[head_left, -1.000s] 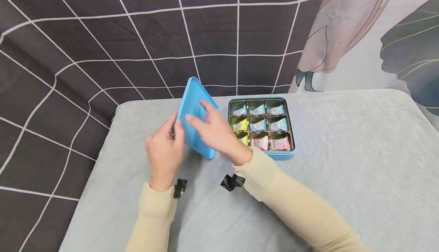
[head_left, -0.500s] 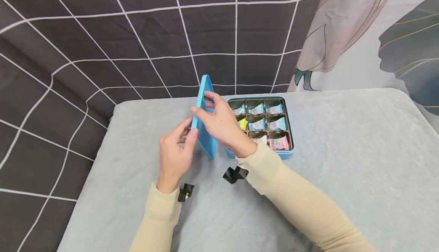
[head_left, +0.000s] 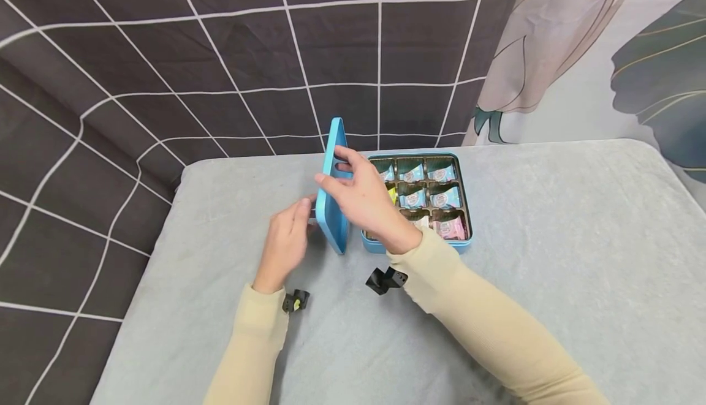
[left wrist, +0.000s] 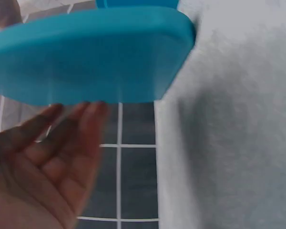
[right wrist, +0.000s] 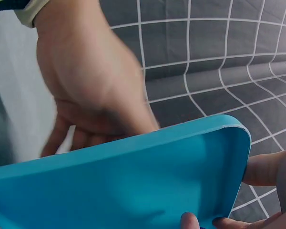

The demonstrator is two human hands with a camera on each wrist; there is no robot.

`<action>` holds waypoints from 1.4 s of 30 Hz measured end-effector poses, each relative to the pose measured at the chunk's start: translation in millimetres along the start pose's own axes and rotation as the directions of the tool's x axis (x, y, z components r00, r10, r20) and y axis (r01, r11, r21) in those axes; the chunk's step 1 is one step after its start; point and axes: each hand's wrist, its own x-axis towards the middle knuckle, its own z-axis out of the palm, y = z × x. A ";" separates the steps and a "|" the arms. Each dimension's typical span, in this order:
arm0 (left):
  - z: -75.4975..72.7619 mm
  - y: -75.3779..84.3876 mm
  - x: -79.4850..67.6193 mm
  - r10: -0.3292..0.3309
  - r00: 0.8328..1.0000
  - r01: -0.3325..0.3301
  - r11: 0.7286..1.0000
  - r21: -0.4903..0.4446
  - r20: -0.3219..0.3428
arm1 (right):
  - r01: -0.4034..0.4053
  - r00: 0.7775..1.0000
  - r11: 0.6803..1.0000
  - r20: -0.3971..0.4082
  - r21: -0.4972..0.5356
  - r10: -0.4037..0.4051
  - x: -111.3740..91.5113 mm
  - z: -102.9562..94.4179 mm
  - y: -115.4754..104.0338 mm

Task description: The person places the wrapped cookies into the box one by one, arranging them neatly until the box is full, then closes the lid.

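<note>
A light-blue tin lid [head_left: 330,206] stands on edge, tilted, to the left of its matching blue tin [head_left: 467,236]. My right hand [head_left: 366,200] pinches the lid, with the thumb on its rim and the fingers on its hollow inner side. Behind the outer face is my left hand [head_left: 284,242], its fingers extended and partly hidden by the lid. In the left wrist view, those fingertips [left wrist: 97,109] reach right up to the lid's smooth outer side [left wrist: 100,64]. The right wrist view shows the lid's inside [right wrist: 133,186].
In the tin's divided tray, several wrapped candies [head_left: 445,198] in blue, yellow and pink sit in separate compartments; my right hand hides some. A grey cloth covers the table [head_left: 551,239]. Behind it hangs a dark checked curtain [head_left: 342,43], with a leaf-patterned one [head_left: 557,43] at right.
The lid has swung more edge-on and shifted right toward the tin. My right hand has taken hold of it, while my left hand has let go of its edge and straightened its fingers.
</note>
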 end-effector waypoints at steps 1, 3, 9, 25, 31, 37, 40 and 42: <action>0.9 -1.9 1.5 -0.040 0.999 0.040 0.999 0.020 0.022 | 0.002 1.000 1.000 0.005 0.007 -0.002 -0.7 -1.4 0.2; 3.2 -6.1 4.7 -0.116 0.991 0.113 0.992 0.049 0.072 | 0.002 1.000 1.000 0.010 0.025 -0.002 -1.5 -3.9 0.9; 11.1 -13.5 14.3 -0.269 0.942 0.264 0.963 0.056 0.202 | 0.001 1.000 0.995 0.025 0.096 -0.004 -2.8 -7.7 1.9; 20.6 -11.5 20.5 -0.209 0.952 0.198 0.978 0.068 0.224 | -0.032 0.999 0.999 0.017 0.035 0.031 -5.6 -0.8 -0.1; 21.6 -11.2 21.7 -0.213 0.944 0.207 0.977 0.053 0.252 | -0.013 1.000 0.999 -0.001 0.031 0.013 -8.4 -1.0 -1.2; 22.7 -10.6 22.4 -0.236 0.939 0.231 0.972 0.050 0.252 | -0.017 1.000 0.994 0.000 0.107 0.017 -12.0 -2.8 -3.9; 24.5 -11.4 22.4 -0.260 0.934 0.267 0.964 0.004 0.245 | -0.006 1.000 0.990 0.002 0.140 0.006 -14.4 -4.4 -7.8; 26.1 -12.5 22.3 -0.280 0.928 0.304 0.951 -0.063 0.247 | 0.002 1.000 0.986 0.007 0.165 -0.003 -16.1 -6.0 -11.2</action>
